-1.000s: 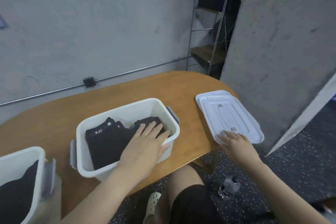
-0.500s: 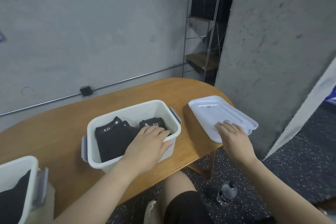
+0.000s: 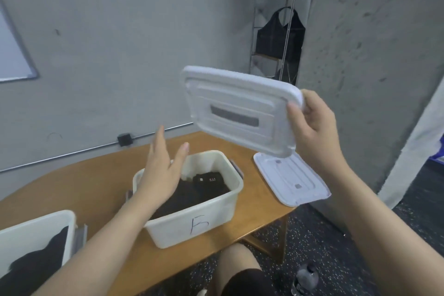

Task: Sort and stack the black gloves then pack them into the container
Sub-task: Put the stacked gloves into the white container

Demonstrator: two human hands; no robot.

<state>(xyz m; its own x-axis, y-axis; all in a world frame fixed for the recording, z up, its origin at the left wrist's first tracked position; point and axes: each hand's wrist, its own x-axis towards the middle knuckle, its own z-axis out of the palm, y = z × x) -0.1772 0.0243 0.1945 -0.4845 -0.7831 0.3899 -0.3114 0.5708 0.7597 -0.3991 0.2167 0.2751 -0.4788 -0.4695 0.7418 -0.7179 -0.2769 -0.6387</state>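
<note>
Nearest, we log our left hand (image 3: pixel 161 170), fingers straight and apart, raised over the container (image 3: pixel 211 211) marked "B" on the table (image 3: pixel 101 182); black gloves (image 3: pixel 204 187) lie inside. Beyond, our right hand (image 3: pixel 312 127) grips a white lid (image 3: pixel 240 108) aloft, above a second lid (image 3: pixel 292 181).

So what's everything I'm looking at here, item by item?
container: one, white, marked B, table middle
black gloves: stacked inside it, count unclear
raised lid: one, white, held in air
second lid: one, white, flat at table's right edge
second container: one, white, dark contents, lower left
table: one, wooden
bottle: one, on floor
metal rack: one, behind
left hand: open, above container
right hand: grips raised lid
</note>
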